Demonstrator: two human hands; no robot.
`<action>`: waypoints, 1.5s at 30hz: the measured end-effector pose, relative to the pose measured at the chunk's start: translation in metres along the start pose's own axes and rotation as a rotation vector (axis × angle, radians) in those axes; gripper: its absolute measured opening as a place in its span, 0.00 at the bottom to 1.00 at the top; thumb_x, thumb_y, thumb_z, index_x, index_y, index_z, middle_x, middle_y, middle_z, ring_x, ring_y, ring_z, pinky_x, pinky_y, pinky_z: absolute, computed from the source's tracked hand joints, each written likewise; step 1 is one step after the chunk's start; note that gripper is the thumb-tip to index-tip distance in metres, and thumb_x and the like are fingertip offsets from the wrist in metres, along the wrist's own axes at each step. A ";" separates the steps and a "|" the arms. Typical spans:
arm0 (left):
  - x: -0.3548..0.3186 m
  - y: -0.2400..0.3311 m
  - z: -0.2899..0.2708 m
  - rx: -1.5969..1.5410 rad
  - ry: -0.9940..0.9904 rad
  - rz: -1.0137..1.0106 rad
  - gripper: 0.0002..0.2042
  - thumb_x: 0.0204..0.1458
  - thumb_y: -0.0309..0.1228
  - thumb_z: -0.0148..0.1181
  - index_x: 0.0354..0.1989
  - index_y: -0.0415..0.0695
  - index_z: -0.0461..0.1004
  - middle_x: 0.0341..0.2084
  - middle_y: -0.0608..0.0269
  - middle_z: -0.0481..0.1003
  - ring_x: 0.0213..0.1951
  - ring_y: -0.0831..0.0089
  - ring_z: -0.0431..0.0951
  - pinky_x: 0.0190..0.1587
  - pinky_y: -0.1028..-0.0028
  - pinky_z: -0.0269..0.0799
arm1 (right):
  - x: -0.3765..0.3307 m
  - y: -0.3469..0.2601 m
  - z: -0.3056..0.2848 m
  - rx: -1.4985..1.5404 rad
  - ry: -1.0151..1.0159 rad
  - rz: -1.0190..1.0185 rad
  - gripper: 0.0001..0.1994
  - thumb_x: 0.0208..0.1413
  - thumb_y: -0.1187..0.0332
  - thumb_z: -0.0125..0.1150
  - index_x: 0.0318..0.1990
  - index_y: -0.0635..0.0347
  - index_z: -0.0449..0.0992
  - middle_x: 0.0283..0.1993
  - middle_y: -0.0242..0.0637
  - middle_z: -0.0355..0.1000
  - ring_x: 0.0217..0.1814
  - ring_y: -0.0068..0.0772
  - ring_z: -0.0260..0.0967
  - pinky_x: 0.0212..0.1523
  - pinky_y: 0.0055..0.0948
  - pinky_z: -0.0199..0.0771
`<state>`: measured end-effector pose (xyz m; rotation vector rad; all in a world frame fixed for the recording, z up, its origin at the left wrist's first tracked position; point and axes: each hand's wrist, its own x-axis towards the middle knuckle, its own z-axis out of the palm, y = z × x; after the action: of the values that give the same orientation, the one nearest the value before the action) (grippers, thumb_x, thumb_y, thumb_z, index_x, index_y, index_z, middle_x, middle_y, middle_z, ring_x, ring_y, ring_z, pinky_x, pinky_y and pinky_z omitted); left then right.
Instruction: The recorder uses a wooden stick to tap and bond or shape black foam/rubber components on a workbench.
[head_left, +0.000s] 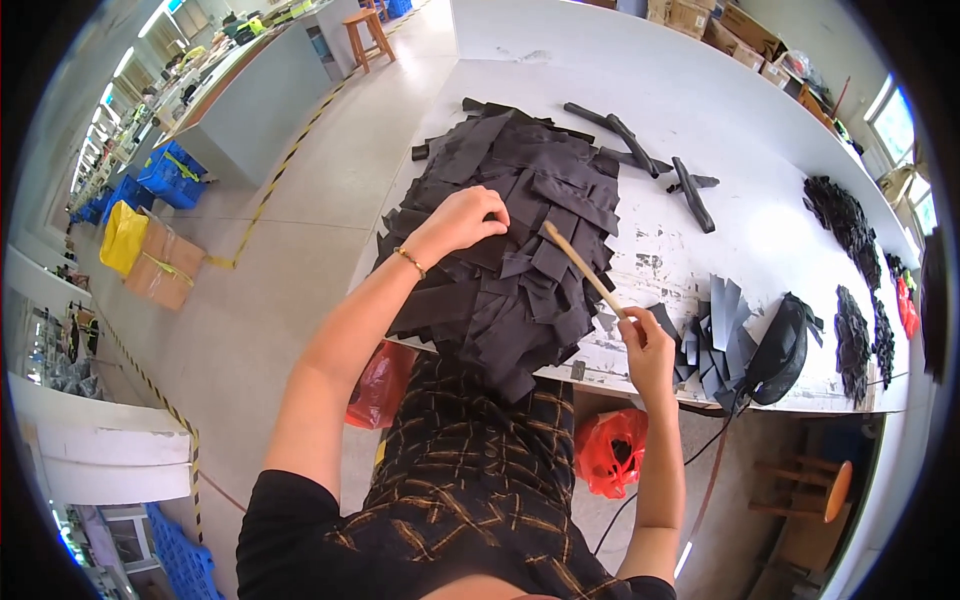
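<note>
- Wooden stick (583, 268), centre of frame, runs diagonally, tip up-left over the pile of black fabric strips (510, 240), lower end down-right
- Right hand (645, 348) grip closed round the stick's lower end, forearm rising from the bottom edge
- Left hand (462, 220) rests fingers curled on the pile, pinching a strip, on the white desk (700, 120)

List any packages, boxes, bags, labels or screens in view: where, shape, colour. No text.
Cardboard boxes: row at the table's far edge, brown, rectangular.
Wrapped parcel: on the floor at left, brown, boxy, strapped.
Yellow bag: leaning beside the parcel, soft.
Blue crates: on the floor at left, open plastic.
Red plastic bags: under the table's near edge, crumpled.
No screens or readable labels visible.
</note>
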<state>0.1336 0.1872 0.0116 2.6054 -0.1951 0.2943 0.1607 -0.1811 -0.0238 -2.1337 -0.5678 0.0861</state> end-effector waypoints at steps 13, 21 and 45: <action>-0.001 0.010 -0.024 -0.115 0.076 0.142 0.08 0.56 0.31 0.59 0.34 0.40 0.79 0.32 0.57 0.77 0.38 0.58 0.76 0.44 0.65 0.71 | 0.002 -0.025 -0.012 -0.057 0.015 -0.248 0.09 0.58 0.71 0.61 0.44 0.62 0.77 0.24 0.39 0.69 0.22 0.29 0.62 0.27 0.27 0.63; -0.007 0.022 0.001 -0.240 0.225 -0.106 0.09 0.62 0.33 0.53 0.36 0.39 0.69 0.33 0.52 0.75 0.39 0.53 0.76 0.41 0.63 0.70 | -0.003 -0.018 -0.008 0.023 -0.023 -0.112 0.08 0.59 0.72 0.60 0.44 0.65 0.77 0.24 0.38 0.73 0.25 0.24 0.69 0.29 0.25 0.69; -0.043 0.009 -0.039 -0.231 0.110 0.112 0.04 0.43 0.24 0.65 0.28 0.42 0.78 0.34 0.61 0.79 0.44 0.61 0.77 0.49 0.65 0.71 | -0.021 -0.039 -0.006 -0.303 0.108 -0.447 0.06 0.56 0.75 0.60 0.40 0.58 0.75 0.28 0.42 0.71 0.26 0.44 0.69 0.28 0.37 0.68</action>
<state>0.0838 0.2025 0.0388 2.3473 -0.3173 0.4278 0.1290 -0.1758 0.0074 -2.2262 -1.0305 -0.3832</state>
